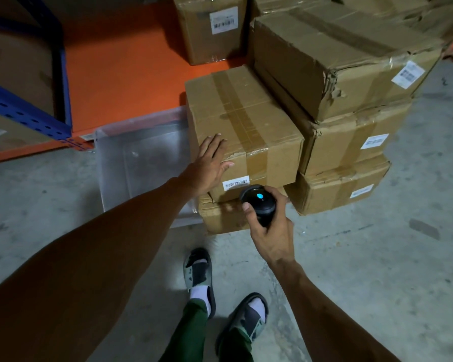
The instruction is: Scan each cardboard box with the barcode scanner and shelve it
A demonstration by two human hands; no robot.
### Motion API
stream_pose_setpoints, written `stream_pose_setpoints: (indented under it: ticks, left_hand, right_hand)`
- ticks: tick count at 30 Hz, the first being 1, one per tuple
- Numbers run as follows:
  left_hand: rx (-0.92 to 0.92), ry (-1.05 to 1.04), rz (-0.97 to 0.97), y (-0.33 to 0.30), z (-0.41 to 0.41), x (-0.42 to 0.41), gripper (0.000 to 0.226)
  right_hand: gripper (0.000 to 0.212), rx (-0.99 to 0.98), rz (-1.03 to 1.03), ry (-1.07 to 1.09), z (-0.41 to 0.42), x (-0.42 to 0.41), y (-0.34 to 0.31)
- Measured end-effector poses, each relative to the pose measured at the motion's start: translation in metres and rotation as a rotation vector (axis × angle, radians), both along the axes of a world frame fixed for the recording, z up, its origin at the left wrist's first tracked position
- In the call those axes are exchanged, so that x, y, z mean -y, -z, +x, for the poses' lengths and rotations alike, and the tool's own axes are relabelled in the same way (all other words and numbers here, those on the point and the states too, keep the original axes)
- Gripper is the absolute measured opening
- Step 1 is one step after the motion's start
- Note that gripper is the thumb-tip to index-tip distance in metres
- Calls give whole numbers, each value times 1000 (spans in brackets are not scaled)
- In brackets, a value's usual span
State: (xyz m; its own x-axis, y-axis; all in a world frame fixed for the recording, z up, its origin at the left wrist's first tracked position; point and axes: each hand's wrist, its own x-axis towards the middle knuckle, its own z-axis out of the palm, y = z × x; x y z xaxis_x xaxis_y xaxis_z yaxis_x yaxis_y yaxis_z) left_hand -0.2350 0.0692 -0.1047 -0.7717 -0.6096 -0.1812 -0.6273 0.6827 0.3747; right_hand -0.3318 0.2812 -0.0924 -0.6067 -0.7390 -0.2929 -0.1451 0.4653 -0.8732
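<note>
View: looking down from the person's head at both bare arms, a pile of cardboard boxes and a grey concrete floor (377, 257).
Left hand (207, 167): flat, fingers straight and together, pressed against the near left corner of a taped cardboard box (243, 126); it grips nothing.
Right hand (270, 226): fingers and thumb wrapped round a black barcode scanner (258, 202), whose top shows a small lit blue spot.
Scanner position: just below and in front of a white barcode label (236, 183) on the near face of the taped cardboard box; whether it touches the box cannot be told.
Taped cardboard box: sits on top of a lower box (220, 218) that stands on the floor.
Stack on the right: three more boxes piled up beside it, the top one (332, 61) torn at one corner; each carries a white label.
Shelf: an orange shelf board (120, 64) with a blue steel upright (60, 74) at the left; a labelled box (212, 30) stands at its back.
Bin: a clear plastic bin (141, 158) lies on the floor just left of the boxes.
Feet: two sandals (199, 275) worn over white socks, green trouser legs above.
</note>
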Motion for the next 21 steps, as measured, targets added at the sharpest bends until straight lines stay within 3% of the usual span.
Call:
stream_pose_setpoints:
  ticks: [14,18,21]
  left_hand:
    - [-52,-52,63,5,2,0,65]
    - [-93,-102,97,3,1,-2,77]
    - [-115,-116,84,4,0,-4,78]
  right_hand:
    - [71,40,-4,-33,0,14,-3]
    - [61,33,6,-31,-2,11,-3]
    - [66,43,-10,-22,-2,8,1]
